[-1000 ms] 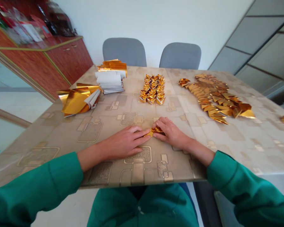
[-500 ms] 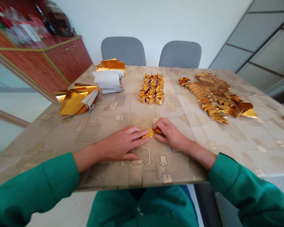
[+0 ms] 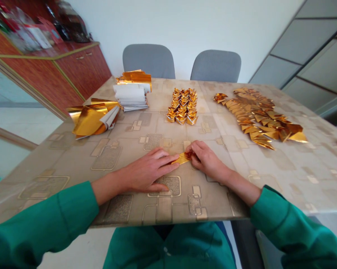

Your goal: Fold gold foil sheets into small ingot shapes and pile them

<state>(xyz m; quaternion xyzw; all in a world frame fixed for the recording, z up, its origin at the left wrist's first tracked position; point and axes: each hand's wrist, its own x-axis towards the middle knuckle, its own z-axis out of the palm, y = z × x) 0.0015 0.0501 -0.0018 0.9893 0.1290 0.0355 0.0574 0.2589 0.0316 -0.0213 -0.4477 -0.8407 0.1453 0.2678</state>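
A small folded piece of gold foil paper [image 3: 182, 158] lies on the patterned table [image 3: 106, 157] near its front edge. My left hand [image 3: 147, 172] rests flat, its fingertips pressing down the paper's left end. Pinched on the paper's right end is my right hand [image 3: 206, 160], fingers curled over the fold. Both arms wear green sleeves.
A block of finished gold folded ingots [image 3: 183, 106] sits mid-table. A long spread of gold folded triangles [image 3: 258, 116] lies to the right. Loose gold sheets [image 3: 91, 117] and a white-and-gold paper stack [image 3: 131, 92] are at the left. Two grey chairs [image 3: 148, 61] stand behind; a red cabinet [image 3: 58, 71] is at left.
My right fingers have curled tighter over the paper's right end, and more of the gold strip shows between my hands. The left hand has barely shifted.
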